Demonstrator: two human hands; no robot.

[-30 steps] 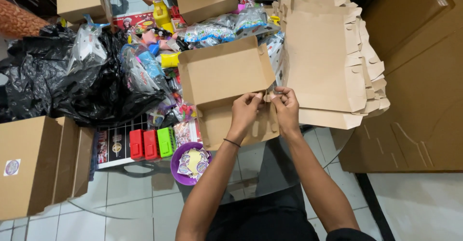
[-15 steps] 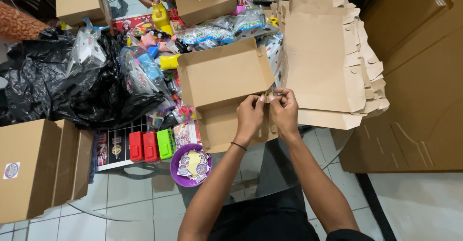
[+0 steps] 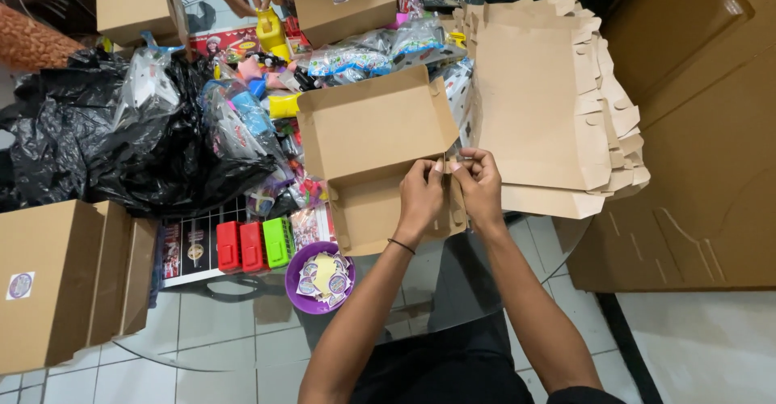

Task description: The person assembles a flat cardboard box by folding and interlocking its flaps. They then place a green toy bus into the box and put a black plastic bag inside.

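Brown card, thin and light: the half-folded box lies on the table's near edge. Your left hand and right hand both pinch its right side flap. Likely creases easily; grip near folds.

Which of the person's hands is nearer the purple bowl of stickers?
Left. The left hand grips the open cardboard box just above and right of the purple bowl; the right hand sits farther right.
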